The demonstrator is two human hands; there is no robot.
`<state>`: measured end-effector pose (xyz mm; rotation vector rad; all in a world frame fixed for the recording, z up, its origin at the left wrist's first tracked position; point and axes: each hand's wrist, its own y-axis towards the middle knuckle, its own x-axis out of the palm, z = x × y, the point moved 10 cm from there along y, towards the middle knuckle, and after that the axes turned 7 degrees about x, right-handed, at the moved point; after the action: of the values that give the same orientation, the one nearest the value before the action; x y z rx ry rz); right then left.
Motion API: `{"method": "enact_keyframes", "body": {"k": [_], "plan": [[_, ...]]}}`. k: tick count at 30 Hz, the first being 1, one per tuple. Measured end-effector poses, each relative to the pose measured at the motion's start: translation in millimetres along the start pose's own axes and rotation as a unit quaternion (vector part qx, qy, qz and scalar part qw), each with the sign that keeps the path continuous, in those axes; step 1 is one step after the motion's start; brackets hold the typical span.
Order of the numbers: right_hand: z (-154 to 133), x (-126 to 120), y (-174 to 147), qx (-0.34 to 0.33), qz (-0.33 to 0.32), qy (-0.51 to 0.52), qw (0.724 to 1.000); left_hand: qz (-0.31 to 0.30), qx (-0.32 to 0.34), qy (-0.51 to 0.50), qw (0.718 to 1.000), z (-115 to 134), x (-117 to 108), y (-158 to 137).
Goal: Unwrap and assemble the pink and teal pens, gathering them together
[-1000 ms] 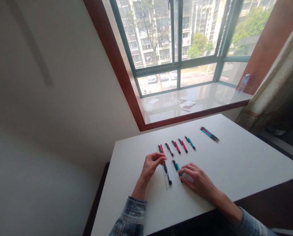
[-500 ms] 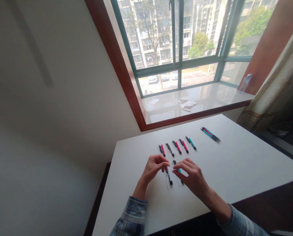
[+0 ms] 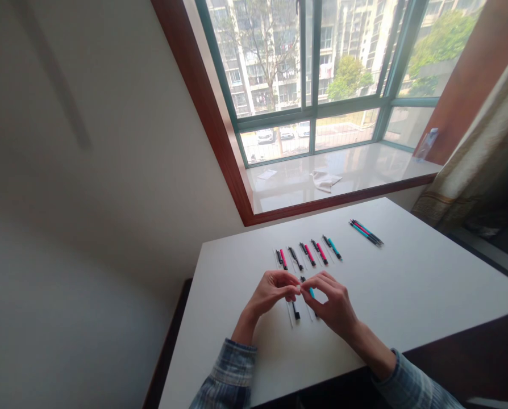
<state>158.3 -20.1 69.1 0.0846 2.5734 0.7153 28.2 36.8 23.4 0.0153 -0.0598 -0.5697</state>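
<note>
My left hand (image 3: 275,291) is closed in a pinch just above the table, and my right hand (image 3: 333,298) pinches against its fingertips. Whatever lies between the fingers is too small to make out; a pale speck shows there. Beneath the hands lie pen parts: a black piece (image 3: 295,311) below the left hand and a teal barrel (image 3: 311,292) partly covered by the right fingers. Behind them runs a row of disassembled pens, with pink barrels (image 3: 309,255), black clip pieces (image 3: 295,258), a teal barrel (image 3: 334,249) and thin white rods.
Several whole pens (image 3: 365,233) in teal, pink and black lie together at the right of the white table (image 3: 428,272). Beyond it is a window sill (image 3: 288,196) with a crumpled cloth (image 3: 325,181) and a clear bottle (image 3: 427,145). A curtain (image 3: 462,159) hangs at right.
Both hands have come together, and their fingertips now meet where a gap was before. The pens on the table have not moved.
</note>
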Motion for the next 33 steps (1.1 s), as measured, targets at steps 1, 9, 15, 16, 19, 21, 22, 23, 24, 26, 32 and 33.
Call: {"method": "enact_keyframes", "body": {"k": [1,9,15,16,19,21,22,23,24,26,32,33], "plan": [[2,-2,0,0.006,0.008,-0.006,1.0,0.008,0.002,0.002,1.0,0,-2,0],[26,6,-5,0.058,-0.009,-0.081,0.995,0.119,0.062,0.056,0.989,12,-32,1],[33,14,-7,0.066,-0.025,-0.101,0.992,0.13,0.072,0.049,0.988,15,-33,0],[34,15,-7,0.067,-0.028,-0.102,0.992,0.131,0.073,0.047,0.988,15,-33,0],[37,16,-7,0.074,-0.038,-0.108,0.991,0.131,0.074,0.045,0.988,15,-34,0],[39,17,-8,0.082,-0.045,-0.113,0.989,0.13,0.075,0.046,0.988,15,-34,1],[40,18,-8,0.085,-0.049,-0.115,0.989,0.13,0.076,0.045,0.988,15,-33,1],[41,18,-8,0.087,-0.052,-0.116,0.988,0.132,0.077,0.044,0.987,15,-34,1],[41,19,-8,0.087,-0.055,-0.118,0.988,0.132,0.077,0.044,0.987,15,-33,1],[42,20,-8,0.086,-0.059,-0.121,0.987,0.134,0.078,0.044,0.987,16,-33,1],[38,18,-9,0.078,-0.059,-0.129,0.987,0.133,0.076,0.046,0.987,16,-33,1],[35,15,-9,0.074,-0.057,-0.129,0.987,0.134,0.077,0.047,0.987,16,-33,1]]}}
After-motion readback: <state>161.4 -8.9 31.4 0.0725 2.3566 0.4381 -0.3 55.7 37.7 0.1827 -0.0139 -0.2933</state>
